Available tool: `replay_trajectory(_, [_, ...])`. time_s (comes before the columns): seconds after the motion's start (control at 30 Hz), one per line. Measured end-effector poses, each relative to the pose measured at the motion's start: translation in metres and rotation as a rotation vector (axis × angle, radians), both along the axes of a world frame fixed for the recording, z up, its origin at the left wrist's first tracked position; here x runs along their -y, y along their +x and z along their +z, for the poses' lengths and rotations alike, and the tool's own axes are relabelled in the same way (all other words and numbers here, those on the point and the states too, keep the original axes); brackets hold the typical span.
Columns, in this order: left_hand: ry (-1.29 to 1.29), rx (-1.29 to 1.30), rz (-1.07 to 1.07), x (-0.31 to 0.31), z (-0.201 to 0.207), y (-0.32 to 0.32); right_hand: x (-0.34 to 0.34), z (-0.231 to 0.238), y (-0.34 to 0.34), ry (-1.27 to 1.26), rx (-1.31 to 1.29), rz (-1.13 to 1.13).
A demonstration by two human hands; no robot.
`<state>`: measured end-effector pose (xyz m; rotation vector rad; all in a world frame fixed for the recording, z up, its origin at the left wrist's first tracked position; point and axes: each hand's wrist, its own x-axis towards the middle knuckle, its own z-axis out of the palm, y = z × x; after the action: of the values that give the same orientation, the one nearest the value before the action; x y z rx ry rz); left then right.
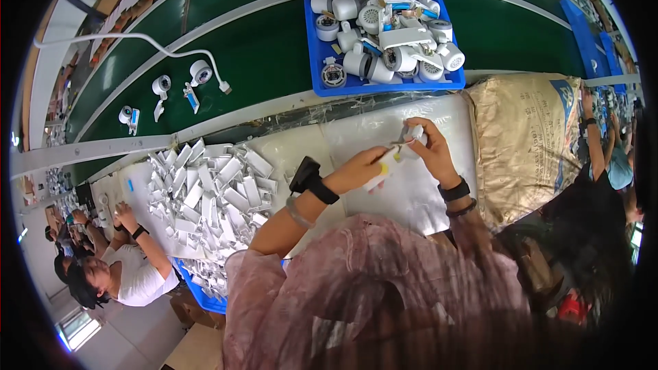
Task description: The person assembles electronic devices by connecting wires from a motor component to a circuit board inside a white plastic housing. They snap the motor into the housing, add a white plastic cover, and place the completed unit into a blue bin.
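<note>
My left hand (358,170) is closed on a white plastic part (388,167) with a small yellow patch, held above the pale work surface. My right hand (436,155) pinches a small white piece (416,133) between thumb and fingers, just right of the left hand. Something thin, like short wires (397,144), runs between the two held parts; its detail is too small to make out. Beside my left forearm lies a big heap of white plastic housings (212,188).
A blue crate (456,86) full of white round fan-like units stands on the green conveyor (260,48). Several loose units (200,72) and a white cable (225,86) are at the left. A brown paper sack (517,144) lies right. A co-worker (137,274) sits left.
</note>
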<state>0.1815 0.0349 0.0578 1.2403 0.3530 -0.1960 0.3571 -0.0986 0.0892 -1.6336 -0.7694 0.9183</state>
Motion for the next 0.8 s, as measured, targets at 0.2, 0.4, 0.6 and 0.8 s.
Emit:
replay_trajectory(0.2, [-0.387, -0.012, -0.035, -0.007, 0.053, -0.054, 0.020, -0.004, -0.021, -0.119, -0.448, 0.398])
replay_trajectory(0.4, [0.488, 0.129, 0.349, 0.013, 0.053, -0.084, 0.027, 0.013, -0.058, -0.101, -0.578, 0.533])
replay_trajectory(0.6, [0.051, 0.149, 0.459, 0.025, 0.047, -0.103, 0.031, 0.037, -0.080, 0.025, -0.571, 0.470])
replay_trajectory(0.8, [0.155, 0.167, 0.402, 0.024, 0.054, -0.114, 0.037, 0.043, -0.091, -0.138, -0.326, 0.550])
